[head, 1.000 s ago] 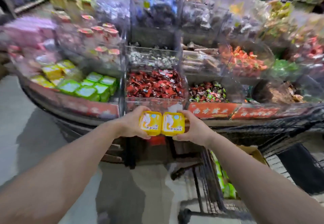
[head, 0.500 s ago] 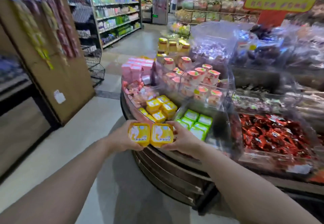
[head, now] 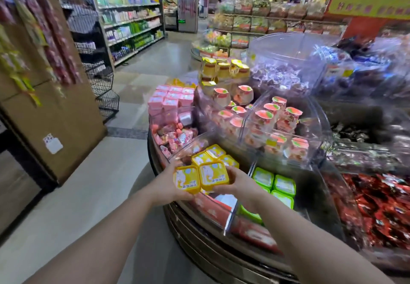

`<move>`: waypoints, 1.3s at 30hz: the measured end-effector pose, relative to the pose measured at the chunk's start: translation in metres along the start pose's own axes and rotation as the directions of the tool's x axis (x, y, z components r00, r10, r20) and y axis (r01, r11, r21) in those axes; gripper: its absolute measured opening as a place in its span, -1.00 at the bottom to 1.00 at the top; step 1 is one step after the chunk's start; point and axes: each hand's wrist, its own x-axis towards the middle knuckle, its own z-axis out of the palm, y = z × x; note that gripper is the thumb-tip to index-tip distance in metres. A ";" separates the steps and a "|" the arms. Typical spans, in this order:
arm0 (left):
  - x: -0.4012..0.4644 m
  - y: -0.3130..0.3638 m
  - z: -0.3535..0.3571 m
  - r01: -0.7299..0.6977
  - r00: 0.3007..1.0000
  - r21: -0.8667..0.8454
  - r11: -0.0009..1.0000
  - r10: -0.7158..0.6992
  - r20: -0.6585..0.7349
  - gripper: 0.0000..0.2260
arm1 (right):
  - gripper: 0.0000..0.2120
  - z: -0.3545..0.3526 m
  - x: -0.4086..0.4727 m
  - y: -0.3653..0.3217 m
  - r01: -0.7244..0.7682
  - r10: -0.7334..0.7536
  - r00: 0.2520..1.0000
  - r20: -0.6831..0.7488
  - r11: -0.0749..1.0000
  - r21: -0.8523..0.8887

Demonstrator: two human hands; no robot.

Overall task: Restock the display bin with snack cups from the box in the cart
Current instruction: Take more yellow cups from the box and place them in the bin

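Note:
Two yellow snack cups sit side by side between my hands. My left hand [head: 165,183] grips the left yellow cup [head: 186,179]. My right hand [head: 238,182] grips the right yellow cup [head: 213,175]. Both cups hover at the front rim of the clear display bin [head: 230,216], just in front of several yellow cups [head: 214,153] lying in it. The cart and its box are out of view.
Green cups [head: 274,182] fill the bin to the right. Pink packs [head: 170,101] and peach-lidded cups [head: 278,119] stand behind. Red-wrapped candy [head: 377,203] lies far right. A wire basket rack [head: 103,88] and shelves [head: 131,24] line the aisle on the left.
My view swung left from the red candy bins to the yellow-cup bin. Both hands carried the two cups forward and up to the bin's front rim.

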 end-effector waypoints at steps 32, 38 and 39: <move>0.224 -0.003 -0.079 -0.339 0.841 0.227 0.913 0.186 0.508 -0.18 | -0.92 0.065 0.146 0.058 -0.451 0.658 0.478 -0.582 0.752 0.480; 0.223 0.002 -0.074 -0.345 0.813 0.252 0.904 0.153 0.562 -0.17 | -0.70 0.069 0.146 0.052 -0.502 0.601 0.489 -0.632 0.787 0.359; 0.222 0.003 -0.073 -0.352 0.807 0.255 0.901 0.154 0.570 -0.14 | -0.68 0.070 0.143 0.046 -0.531 0.545 0.461 -0.700 0.802 0.274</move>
